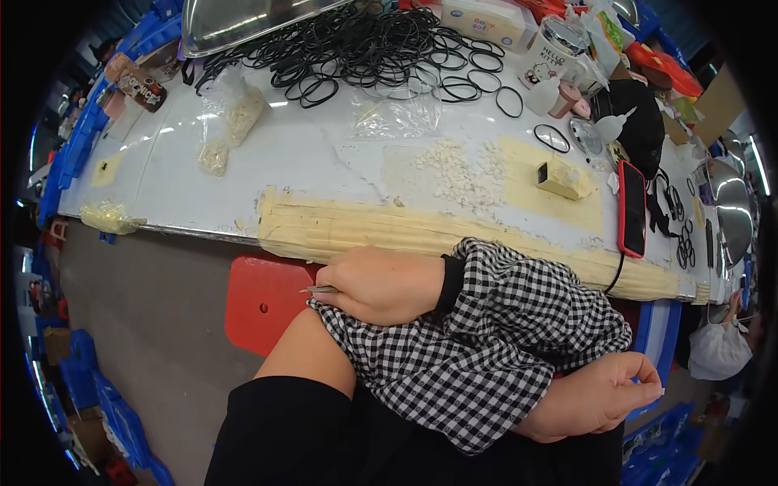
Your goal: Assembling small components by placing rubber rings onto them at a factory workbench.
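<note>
My forearms cross over my lap in black-and-white checked sleeves point(454, 364). My right hand point(373, 283), reaching over to the left, is closed around slim metal tweezers point(324, 289), whose tips poke out past the fingers just below the table edge. At the lower right, beyond the other sleeve, my left hand point(596, 398) has its fingers curled and meeting the thumb; whatever the pinch holds, if anything, cannot be made out. Small white pieces point(462, 174) lie scattered on the table past my right hand, near a small yellow box point(561, 180).
Yellow tape point(348, 223) covers the table's front edge. Black rubber rings point(348, 49) are heaped at the back beside a metal tray point(243, 28). Bags of pale pieces point(239, 113) stand left; a red-cased phone point(632, 209) lies right. A red stool point(263, 301) sits below.
</note>
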`<state>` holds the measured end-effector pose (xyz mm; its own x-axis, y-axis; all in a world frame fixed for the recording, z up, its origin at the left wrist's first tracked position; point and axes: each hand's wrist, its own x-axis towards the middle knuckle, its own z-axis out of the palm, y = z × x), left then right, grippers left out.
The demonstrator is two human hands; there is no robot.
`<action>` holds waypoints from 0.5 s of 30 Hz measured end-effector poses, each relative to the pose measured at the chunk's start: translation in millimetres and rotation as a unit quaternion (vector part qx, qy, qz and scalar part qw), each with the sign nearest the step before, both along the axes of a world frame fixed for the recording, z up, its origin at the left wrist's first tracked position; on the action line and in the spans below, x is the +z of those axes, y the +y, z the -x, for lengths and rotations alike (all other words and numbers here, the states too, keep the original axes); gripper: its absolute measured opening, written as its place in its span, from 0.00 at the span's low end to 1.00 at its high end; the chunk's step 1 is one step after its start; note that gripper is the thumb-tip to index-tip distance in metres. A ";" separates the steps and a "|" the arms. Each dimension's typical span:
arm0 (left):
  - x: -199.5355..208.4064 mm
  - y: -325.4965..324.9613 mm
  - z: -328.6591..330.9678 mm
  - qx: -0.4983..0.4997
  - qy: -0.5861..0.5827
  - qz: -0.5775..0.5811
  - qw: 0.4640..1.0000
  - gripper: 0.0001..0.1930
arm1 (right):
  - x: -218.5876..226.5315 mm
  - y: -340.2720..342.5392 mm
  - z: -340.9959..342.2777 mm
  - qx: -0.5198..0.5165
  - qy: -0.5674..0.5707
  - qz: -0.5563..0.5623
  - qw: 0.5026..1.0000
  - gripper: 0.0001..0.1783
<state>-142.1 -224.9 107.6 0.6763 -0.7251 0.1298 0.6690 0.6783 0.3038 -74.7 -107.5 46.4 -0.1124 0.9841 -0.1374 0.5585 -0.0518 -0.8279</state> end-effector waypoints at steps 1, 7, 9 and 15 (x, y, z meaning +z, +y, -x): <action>-2.7 -0.2 1.3 0.008 0.000 -0.002 1.000 0.09 | 6.6 0.7 -0.7 0.005 0.003 0.083 0.996 0.16; -1.4 0.1 5.7 0.003 -0.029 -0.036 0.999 0.09 | -24.9 -1.2 8.5 -0.012 0.048 -0.195 0.980 0.17; -2.8 2.1 5.7 0.008 -0.033 -0.024 0.999 0.09 | -36.2 1.2 8.5 -0.013 0.046 -0.168 0.985 0.18; -25.2 11.7 8.5 0.023 -0.052 -0.011 0.998 0.11 | 5.6 -32.1 -13.9 -0.010 0.025 -0.010 1.000 0.20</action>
